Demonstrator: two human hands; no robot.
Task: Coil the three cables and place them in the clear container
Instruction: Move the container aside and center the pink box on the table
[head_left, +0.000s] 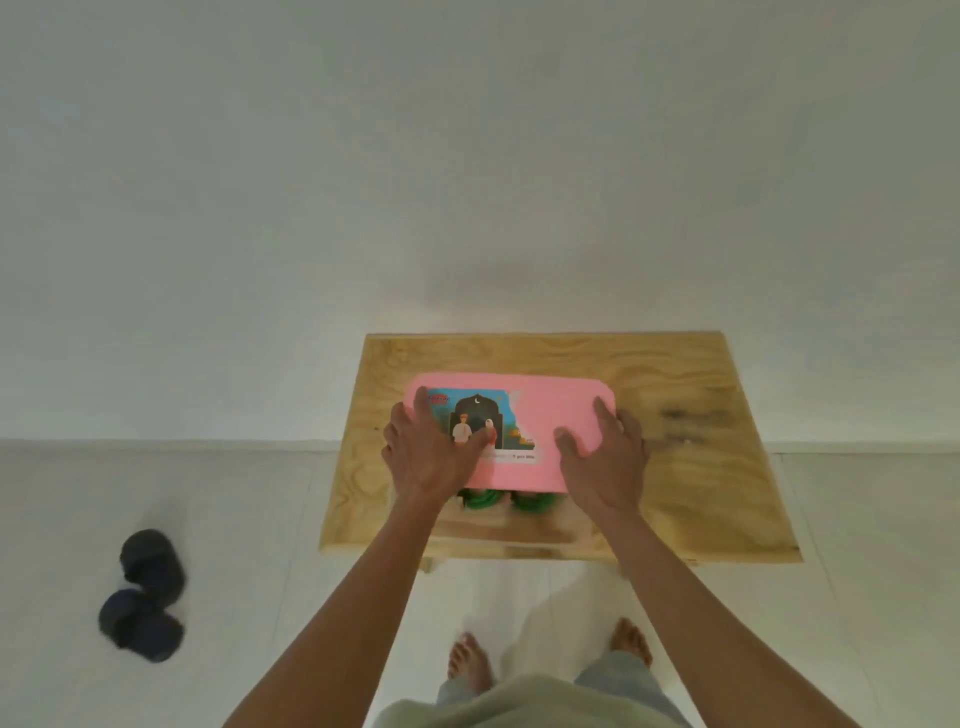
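A pink lid (550, 421) with a coloured picture label covers the clear container (506, 512) on the small wooden table (691, 467). Through the container's near wall I see green coiled cable (485, 500) and a second green coil (532, 503). My left hand (431, 452) lies flat on the lid's left part, fingers spread over the label. My right hand (602, 452) presses flat on the lid's right part, fingers straight. Anything else inside the container is hidden by the lid.
The table stands against a white wall on a pale tiled floor. Two dark round objects (148, 595) lie on the floor to the left. My bare feet (470, 667) stand just before the table's near edge.
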